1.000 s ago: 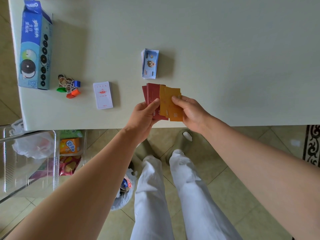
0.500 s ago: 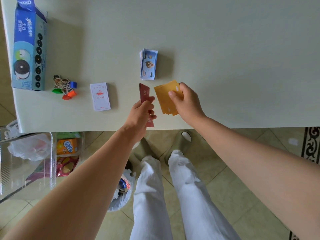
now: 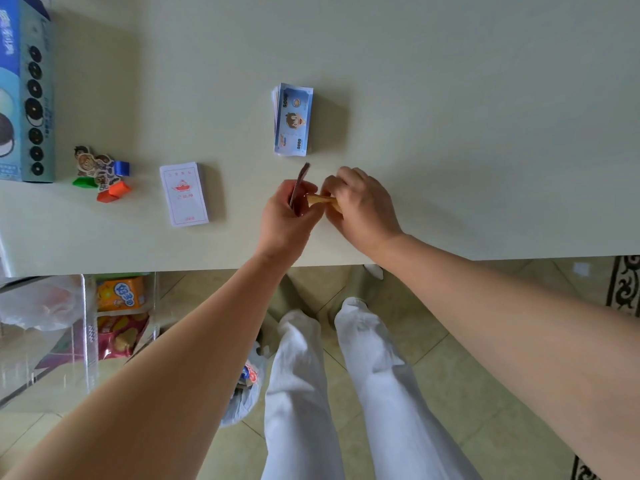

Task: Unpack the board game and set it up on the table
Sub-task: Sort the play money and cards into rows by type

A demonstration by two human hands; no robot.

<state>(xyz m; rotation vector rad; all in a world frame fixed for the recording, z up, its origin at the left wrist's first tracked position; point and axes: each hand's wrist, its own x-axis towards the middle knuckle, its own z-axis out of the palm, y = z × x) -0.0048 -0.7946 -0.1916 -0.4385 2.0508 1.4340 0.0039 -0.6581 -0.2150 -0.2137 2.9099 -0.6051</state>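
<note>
On the table (image 3: 450, 133), a white deck (image 3: 184, 194) lies left of the hands. The left hand (image 3: 287, 216) pinches dark red cards (image 3: 299, 183) edge-up. The right hand (image 3: 363, 202), close against it, curls round yellow cards (image 3: 322, 200). Just beyond both, blue play notes (image 3: 293, 119) read "5000".

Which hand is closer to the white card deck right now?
Left. The left hand, gripping red cards, is just right of the white card deck; the right hand, holding yellow cards, is farther right.
</note>
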